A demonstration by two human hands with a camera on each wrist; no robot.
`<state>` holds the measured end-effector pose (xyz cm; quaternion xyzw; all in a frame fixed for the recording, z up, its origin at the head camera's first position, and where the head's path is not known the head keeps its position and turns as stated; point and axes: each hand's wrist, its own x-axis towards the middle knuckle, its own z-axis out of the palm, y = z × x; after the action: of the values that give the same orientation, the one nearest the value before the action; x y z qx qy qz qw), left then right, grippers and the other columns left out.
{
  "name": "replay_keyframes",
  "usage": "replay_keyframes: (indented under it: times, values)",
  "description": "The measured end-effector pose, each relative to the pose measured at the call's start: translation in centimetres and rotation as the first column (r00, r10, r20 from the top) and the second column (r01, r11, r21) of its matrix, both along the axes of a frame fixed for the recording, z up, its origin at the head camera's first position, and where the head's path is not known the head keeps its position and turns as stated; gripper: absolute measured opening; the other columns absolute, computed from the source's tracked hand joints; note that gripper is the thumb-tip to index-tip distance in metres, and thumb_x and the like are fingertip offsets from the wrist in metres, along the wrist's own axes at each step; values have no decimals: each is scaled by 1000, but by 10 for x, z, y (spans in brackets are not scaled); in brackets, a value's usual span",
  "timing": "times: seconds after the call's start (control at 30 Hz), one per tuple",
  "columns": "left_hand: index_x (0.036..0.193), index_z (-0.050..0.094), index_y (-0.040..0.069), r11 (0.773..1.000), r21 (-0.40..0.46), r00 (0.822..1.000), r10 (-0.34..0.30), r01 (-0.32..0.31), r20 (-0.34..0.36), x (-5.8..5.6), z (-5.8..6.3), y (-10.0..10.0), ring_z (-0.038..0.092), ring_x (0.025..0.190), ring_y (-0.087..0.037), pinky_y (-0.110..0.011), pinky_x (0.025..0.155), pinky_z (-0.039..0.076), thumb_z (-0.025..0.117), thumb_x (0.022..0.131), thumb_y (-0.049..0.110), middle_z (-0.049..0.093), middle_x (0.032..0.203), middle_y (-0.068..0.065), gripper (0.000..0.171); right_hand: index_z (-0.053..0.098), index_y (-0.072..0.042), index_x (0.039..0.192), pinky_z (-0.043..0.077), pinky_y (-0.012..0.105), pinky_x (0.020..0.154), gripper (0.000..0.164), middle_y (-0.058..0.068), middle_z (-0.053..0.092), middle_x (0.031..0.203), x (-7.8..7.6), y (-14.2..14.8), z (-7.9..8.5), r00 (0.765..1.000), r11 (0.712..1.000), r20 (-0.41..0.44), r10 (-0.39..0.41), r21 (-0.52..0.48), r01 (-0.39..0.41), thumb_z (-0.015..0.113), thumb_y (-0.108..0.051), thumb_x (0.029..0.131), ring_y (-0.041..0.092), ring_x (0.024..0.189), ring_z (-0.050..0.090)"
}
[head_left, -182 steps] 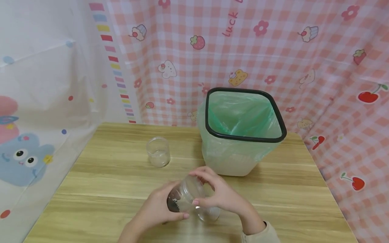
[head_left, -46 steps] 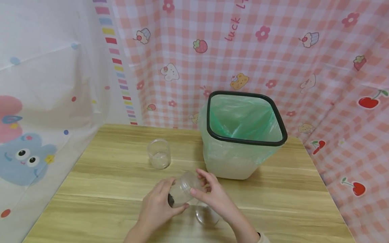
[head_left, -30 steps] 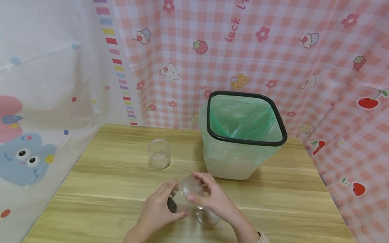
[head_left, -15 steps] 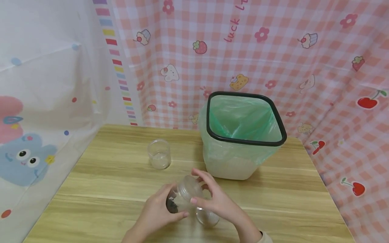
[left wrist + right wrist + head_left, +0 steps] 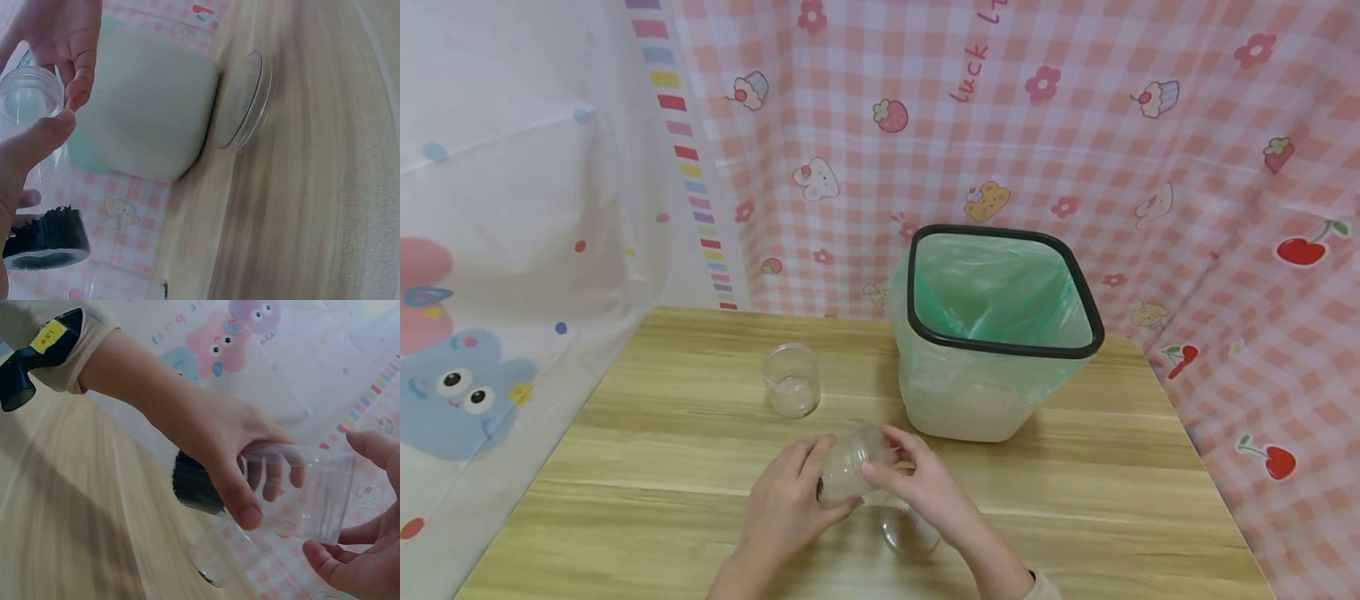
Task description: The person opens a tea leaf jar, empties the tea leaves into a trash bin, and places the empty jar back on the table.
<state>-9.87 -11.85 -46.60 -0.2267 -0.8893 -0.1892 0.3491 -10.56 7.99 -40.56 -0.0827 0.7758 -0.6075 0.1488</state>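
Observation:
My left hand (image 5: 786,492) grips a clear plastic jar (image 5: 850,467) around its body, thumb along the near side. The jar lies tilted, its mouth toward the right, above the table. Black crumbly stuff (image 5: 53,234) sits at its base end, mostly behind my left fingers in the head view. My right hand (image 5: 925,479) holds the jar's rim end, its fingers and thumb curved around the mouth, as the right wrist view also shows. Below the right hand, a shallow clear round dish (image 5: 244,103) rests on the table, partly covered by that hand in the head view.
A clear cup (image 5: 792,382) stands upright at the back left of the wooden table (image 5: 662,433). Behind my right hand is a bin (image 5: 977,408) with a black rim and a green liner bag. Patterned cloths hang behind and at the sides.
Both hands stay around the jar, which tips and turns slightly to and fro. The black stuff, plain to see half a second ago, is now mostly behind my left fingers. Dish, cup and bin stay put.

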Motion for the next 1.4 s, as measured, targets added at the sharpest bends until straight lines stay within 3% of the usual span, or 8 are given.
replay_keyframes:
  times: [0.3,0.5,0.67,0.77,1.13,1.3,1.4]
  values:
    - [112,59,5,1000,5,1000,-3,3,-8,3,3,2,63,82,-22,-33,68,54,86,48,48,63,99,-8,82,48,0,132,43,35,87,65,11,52,120,0,-2,-3,998,1000,-63,-22,0,22,71,-31,81,22,106,49]
    - [115,59,7,999,32,995,-10,7,98,7,5,2,63,86,-20,-33,68,55,86,49,49,63,103,-5,82,49,-2,132,44,33,91,63,8,50,119,-2,3,-3,995,1000,-94,31,2,-31,73,-29,80,21,107,47]
    - [118,57,10,993,109,964,-71,45,256,10,6,-1,62,88,-14,-32,66,54,86,51,49,62,103,2,83,45,-8,136,42,34,95,66,5,48,125,-3,8,-3,980,992,-159,122,39,-117,74,-25,79,20,109,43]
    - [118,56,11,989,132,945,-104,65,311,11,7,-3,61,89,-11,-30,68,53,85,53,51,61,103,5,82,44,-9,137,42,34,95,65,4,47,128,-4,11,-4,963,984,-202,177,35,-173,74,-22,80,21,111,43]
    - [121,54,15,971,195,892,-205,134,404,17,9,-7,59,84,-8,-28,68,53,84,57,49,59,101,9,79,42,-14,137,39,31,97,63,7,38,136,-6,21,-8,885,932,-332,327,-43,-361,72,-12,81,19,118,41]
    - [122,53,16,967,211,875,-225,145,429,17,8,-9,60,85,-9,-29,70,52,84,58,49,59,101,11,78,43,-16,136,38,31,98,63,6,39,135,-7,24,-8,884,926,-322,339,-53,-374,73,-13,81,18,119,41]
    - [122,53,20,964,229,874,-226,136,430,17,8,-10,60,85,-9,-30,71,52,86,56,47,58,101,12,78,44,-17,136,38,30,99,63,6,38,136,-8,27,-9,893,928,-303,334,-63,-368,73,-12,81,20,120,40]
